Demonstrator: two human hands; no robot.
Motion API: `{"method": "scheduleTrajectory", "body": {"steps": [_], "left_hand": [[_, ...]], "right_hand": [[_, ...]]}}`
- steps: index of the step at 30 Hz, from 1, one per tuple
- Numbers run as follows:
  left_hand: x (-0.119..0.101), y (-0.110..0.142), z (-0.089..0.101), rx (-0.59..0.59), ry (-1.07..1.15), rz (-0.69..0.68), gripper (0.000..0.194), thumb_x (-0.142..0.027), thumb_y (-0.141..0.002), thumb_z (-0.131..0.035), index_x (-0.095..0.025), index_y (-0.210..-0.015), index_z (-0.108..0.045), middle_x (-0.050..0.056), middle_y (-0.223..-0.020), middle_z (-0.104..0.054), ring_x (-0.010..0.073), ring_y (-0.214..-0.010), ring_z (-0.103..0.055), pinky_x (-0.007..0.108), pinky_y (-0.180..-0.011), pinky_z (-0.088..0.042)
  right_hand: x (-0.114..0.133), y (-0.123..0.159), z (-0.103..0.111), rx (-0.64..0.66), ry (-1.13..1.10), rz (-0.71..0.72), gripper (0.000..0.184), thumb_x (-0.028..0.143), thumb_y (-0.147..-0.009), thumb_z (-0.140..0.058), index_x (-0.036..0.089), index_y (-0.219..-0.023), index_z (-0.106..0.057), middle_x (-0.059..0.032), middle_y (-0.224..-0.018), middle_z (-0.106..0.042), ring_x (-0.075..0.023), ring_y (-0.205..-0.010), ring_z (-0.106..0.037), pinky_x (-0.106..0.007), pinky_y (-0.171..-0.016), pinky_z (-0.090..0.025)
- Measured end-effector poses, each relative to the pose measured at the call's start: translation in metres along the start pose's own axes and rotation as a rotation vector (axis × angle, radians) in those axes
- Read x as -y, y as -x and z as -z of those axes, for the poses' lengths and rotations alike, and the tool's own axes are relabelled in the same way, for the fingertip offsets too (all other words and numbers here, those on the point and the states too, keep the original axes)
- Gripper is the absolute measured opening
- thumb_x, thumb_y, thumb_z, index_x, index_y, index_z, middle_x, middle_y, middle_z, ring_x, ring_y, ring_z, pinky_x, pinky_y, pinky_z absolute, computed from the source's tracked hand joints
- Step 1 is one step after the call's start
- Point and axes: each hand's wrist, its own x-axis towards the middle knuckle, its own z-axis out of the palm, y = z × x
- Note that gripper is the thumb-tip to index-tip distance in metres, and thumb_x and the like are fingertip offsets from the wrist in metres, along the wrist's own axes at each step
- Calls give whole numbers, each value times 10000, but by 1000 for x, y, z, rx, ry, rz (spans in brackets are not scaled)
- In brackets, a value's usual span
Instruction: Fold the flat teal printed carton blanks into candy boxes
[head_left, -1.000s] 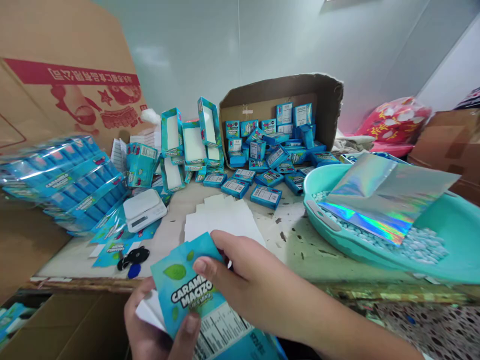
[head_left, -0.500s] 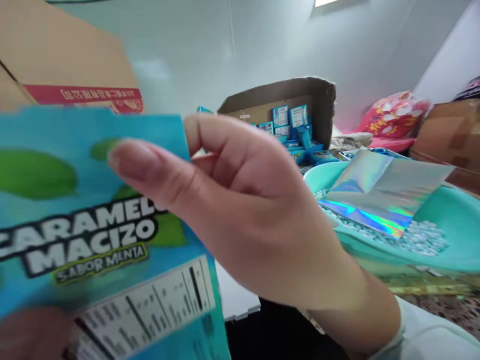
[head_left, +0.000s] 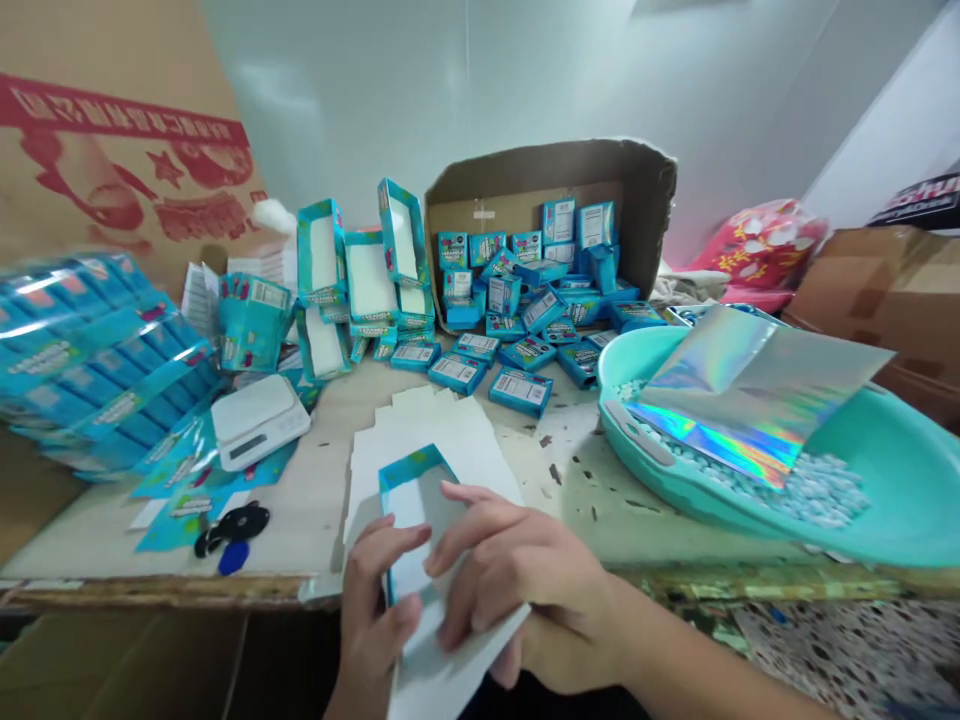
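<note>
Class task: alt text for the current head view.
A left hand and right hand hold a partly folded, blue-rimmed carton at a table. Beyond, blue boxes lie in and before a cardboard box; right, a turquoise basin.

A dark-flecked table [head_left: 615, 500] carries white card sheets [head_left: 480, 430], small blue boxes [head_left: 521, 390] and a turquoise basin [head_left: 900, 480].

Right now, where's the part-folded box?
In the head view, the part-folded box is low, just left of centre, between the left hand and right hand.

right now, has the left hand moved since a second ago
Yes, rightward: the left hand now sits farther right of the white digital scale than it did then.
</note>
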Motion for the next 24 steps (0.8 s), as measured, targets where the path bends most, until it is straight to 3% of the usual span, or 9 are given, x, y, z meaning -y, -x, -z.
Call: {"method": "scheduleTrajectory", "body": {"steps": [2,3,5,8,11,14,17,21,24], "left_hand": [[-5,10,-15,35,-30,-172,157,-384,-938,-601,-356,-1080,-662,-15,-1029,-694,208,-1047,-584,438,-1096,-377],[-8,13,-20,55,-48,-237,147,-313,-926,-626,-372,-1056,-659,-32,-986,-683,191,-976,-579,446,-1107,-359],[-16,15,-22,106,-59,-264,135,-275,-941,-605,-387,-995,-657,-47,-886,-652,174,-882,-559,468,-1130,-318],[-22,17,-9,211,-12,-175,49,-420,-904,-652,-377,-922,-668,-31,-810,-594,185,-859,-560,487,-1156,-271],[-19,16,11,347,-7,-124,299,-607,-766,-737,-326,-853,-684,2,-813,-591,221,-899,-581,481,-1159,-275],[-8,10,24,496,-37,-181,435,-720,-735,-676,-287,-775,-685,18,-757,-628,235,-887,-605,453,-1127,-337],[1,3,26,436,10,-183,446,-698,-781,-627,-270,-658,-646,-8,-640,-567,202,-744,-576,449,-1073,-392],[1,0,23,393,32,-110,388,-570,-814,-701,-265,-588,-621,-17,-604,-517,191,-699,-539,500,-1100,-387],[-4,1,22,355,58,-25,458,-624,-829,-648,-250,-570,-588,-14,-594,-502,189,-691,-531,537,-1130,-365]], "right_hand": [[-12,14,1,-14,-30,22,390,540,-989,-534,240,-741,-542,21,-669,-708,-155,-815,-711,-491,-1136,-394],[-15,19,1,-28,-34,19,394,527,-1002,-511,238,-735,-532,22,-647,-704,-155,-788,-707,-496,-1133,-396],[-19,25,3,-43,-12,-1,395,510,-1016,-484,235,-737,-537,16,-619,-699,-168,-809,-715,-485,-1111,-421],[-21,32,9,-7,34,-7,378,494,-1019,-492,225,-763,-561,-1,-625,-712,-192,-923,-732,-459,-1089,-446],[-20,40,18,-17,89,-44,357,469,-1028,-477,223,-792,-583,-27,-706,-746,-214,-1022,-712,-481,-1100,-437],[-20,51,22,-5,154,-102,331,447,-1029,-471,222,-843,-628,-67,-863,-770,-254,-1157,-658,-520,-1118,-415],[-21,63,20,70,166,-140,315,449,-1034,-456,223,-933,-651,-80,-972,-773,-259,-1210,-629,-506,-1111,-436],[-23,74,16,85,164,-151,297,441,-1042,-446,228,-997,-649,-76,-1030,-771,-244,-1204,-636,-446,-1059,-500],[-24,76,17,83,154,-119,287,415,-1049,-443,224,-1025,-656,-73,-1012,-777,-237,-1154,-667,-428,-1028,-530]]}}
